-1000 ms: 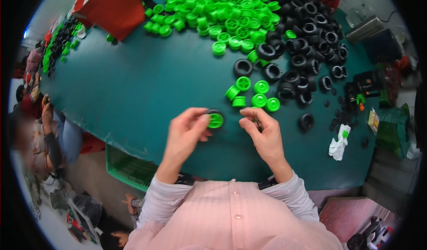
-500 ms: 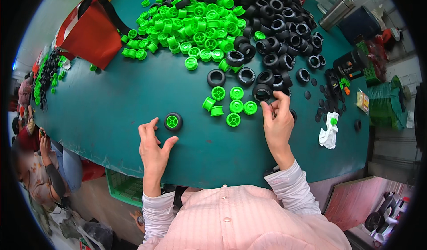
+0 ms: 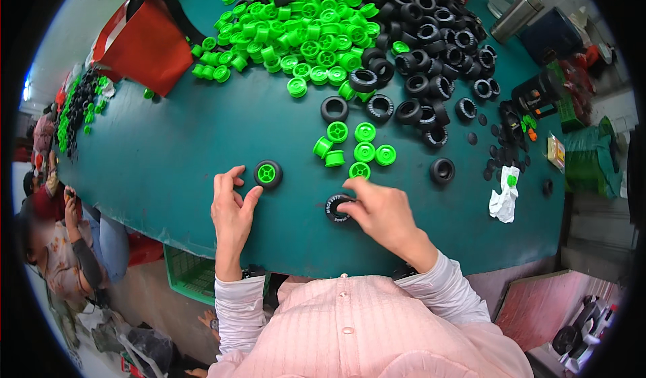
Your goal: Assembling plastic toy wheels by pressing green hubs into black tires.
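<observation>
A: Right hand point(image 3: 387, 218) now sits further left, pinching tire point(image 3: 330, 207) over green table point(image 3: 168, 149).
B: Left hand point(image 3: 231, 211)?
A: Half-open, empty, beside wheel point(image 3: 276, 177).
B: Room?
A: Crate point(image 3: 190, 285) past table edge.

I'm gripping a black tyre point(image 3: 330, 208) on its right side, near the front edge of the teal table point(image 3: 202, 129). Pale lettering is running round its sidewall, and its hollow centre is partly showing, with no rim filling it. Farther left, a finished wheel point(image 3: 267, 173), black-tyred with a green spoked centre, is lying flat, its spokes facing up.
</observation>
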`<state>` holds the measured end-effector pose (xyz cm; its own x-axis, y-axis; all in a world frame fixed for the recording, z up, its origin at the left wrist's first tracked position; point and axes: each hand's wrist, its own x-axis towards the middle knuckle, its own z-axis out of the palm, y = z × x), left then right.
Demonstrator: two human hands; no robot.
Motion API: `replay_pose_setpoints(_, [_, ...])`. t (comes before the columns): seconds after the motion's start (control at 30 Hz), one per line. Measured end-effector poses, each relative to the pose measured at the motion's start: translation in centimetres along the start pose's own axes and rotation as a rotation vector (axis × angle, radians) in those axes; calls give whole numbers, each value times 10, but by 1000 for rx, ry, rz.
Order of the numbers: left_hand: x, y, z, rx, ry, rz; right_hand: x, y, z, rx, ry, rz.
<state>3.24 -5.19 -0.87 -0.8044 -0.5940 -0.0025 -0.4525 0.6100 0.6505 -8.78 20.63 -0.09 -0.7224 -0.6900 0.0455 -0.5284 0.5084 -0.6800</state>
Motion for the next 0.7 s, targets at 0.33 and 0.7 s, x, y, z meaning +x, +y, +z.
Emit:
replay_pose_setpoints(0.33, [-10,13,0,-232,134,-91,10,22,6,-221,112,-39])
replay_pose_setpoints(0.7, [-35,82,47,-4,-373,621,-1,26,-10,24,275,19])
